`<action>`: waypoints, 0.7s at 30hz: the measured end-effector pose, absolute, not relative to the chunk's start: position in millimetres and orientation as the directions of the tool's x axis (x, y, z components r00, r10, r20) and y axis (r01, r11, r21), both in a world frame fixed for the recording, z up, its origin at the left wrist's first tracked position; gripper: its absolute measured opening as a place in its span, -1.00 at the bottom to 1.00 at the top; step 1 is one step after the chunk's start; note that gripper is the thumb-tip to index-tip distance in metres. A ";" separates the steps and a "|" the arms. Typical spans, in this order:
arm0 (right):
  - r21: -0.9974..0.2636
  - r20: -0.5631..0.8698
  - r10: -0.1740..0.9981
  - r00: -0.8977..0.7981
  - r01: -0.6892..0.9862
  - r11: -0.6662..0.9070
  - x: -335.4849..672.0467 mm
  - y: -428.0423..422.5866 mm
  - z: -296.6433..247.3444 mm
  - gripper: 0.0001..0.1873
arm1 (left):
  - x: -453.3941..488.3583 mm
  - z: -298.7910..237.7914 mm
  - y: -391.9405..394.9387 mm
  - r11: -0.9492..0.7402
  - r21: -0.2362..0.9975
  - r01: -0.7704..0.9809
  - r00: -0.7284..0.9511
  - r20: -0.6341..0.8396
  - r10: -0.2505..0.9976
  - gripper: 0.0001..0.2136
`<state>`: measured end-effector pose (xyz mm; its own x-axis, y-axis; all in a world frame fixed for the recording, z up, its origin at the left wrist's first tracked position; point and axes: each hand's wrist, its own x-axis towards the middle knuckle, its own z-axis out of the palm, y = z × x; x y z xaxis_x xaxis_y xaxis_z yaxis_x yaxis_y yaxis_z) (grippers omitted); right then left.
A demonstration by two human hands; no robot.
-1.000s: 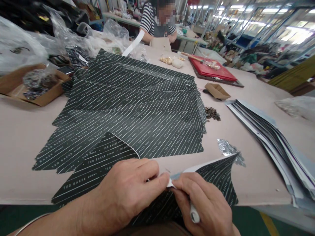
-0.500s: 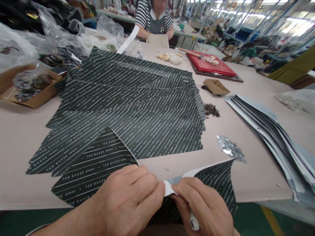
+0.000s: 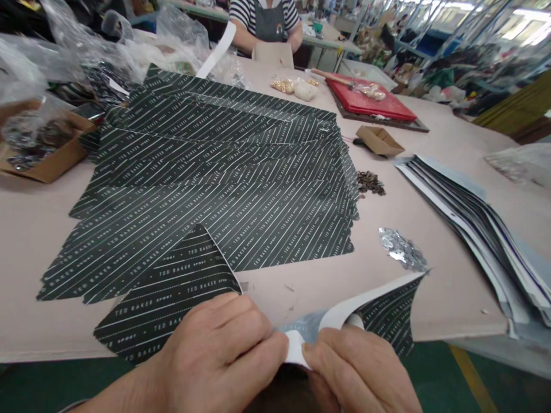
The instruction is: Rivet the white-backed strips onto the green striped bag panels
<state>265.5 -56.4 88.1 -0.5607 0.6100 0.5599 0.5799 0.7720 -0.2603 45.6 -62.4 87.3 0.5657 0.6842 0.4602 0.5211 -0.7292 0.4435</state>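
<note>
My left hand (image 3: 217, 358) and my right hand (image 3: 359, 373) both pinch the white folded edge of a dark green striped printed sheet (image 3: 172, 295) at the table's near edge. Thumbs and forefingers press together on the fold between them. The sheet's left part lies flat on the table, while its right part (image 3: 387, 312) curls up and shows a white underside. A spread stack of the same printed sheets (image 3: 224, 166) covers the table just beyond my hands.
A pile of silvery bits (image 3: 402, 249) and dark small parts (image 3: 370, 183) lie right of the sheets. A fanned stack of flat sheets (image 3: 473, 223) is at right, a red board (image 3: 370, 106) and small box (image 3: 379, 140) beyond. A person in a striped top (image 3: 267, 17) works opposite.
My hands have drawn nearer to me with the fold, and the sheet's right part has curled up higher, showing more white. The white pen seen in my right hand earlier is out of sight.
</note>
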 end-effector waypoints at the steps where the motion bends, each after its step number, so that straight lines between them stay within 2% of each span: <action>1: -0.255 0.562 0.596 -0.574 0.564 0.785 265.9 -56.2 88.4 -0.78 | 45.9 85.9 -62.0 -0.725 0.466 0.507 0.567 0.454 0.687 -0.73; 3: -0.256 0.551 0.598 -0.581 0.565 0.784 266.5 -56.3 89.9 -0.77 | 46.1 84.5 -62.2 -0.722 0.491 0.489 0.558 0.460 0.691 -0.75; 6: -0.292 0.489 0.654 -0.577 0.599 0.746 266.5 -57.0 91.6 -0.79 | 46.8 86.1 -65.9 -0.717 0.466 0.519 0.543 0.469 0.697 -0.79; 10: -0.299 0.595 0.615 -0.517 0.567 0.767 264.0 -56.3 85.9 -0.77 | 50.9 86.9 -76.1 -0.698 0.362 0.618 0.507 0.496 0.705 -0.80; 13: -0.306 0.618 0.610 -0.495 0.563 0.767 260.3 -56.0 77.7 -0.76 | 53.9 82.5 -82.5 -0.664 0.343 0.664 0.446 0.531 0.721 -0.85; 17: -0.297 0.663 0.602 -0.445 0.581 0.758 255.8 -58.8 71.5 -0.76 | 52.2 77.4 -81.4 -0.713 0.301 0.634 0.504 0.538 0.676 -0.84; 19: -0.296 0.646 0.619 -0.446 0.602 0.742 255.9 -58.3 71.5 -0.78 | 50.5 76.5 -76.7 -0.730 0.325 0.601 0.505 0.553 0.663 -0.83; 21: -0.338 0.559 0.649 -0.516 0.573 0.747 258.0 -54.3 73.3 -0.83 | 49.8 76.5 -70.6 -0.704 0.406 0.582 0.475 0.533 0.700 -0.83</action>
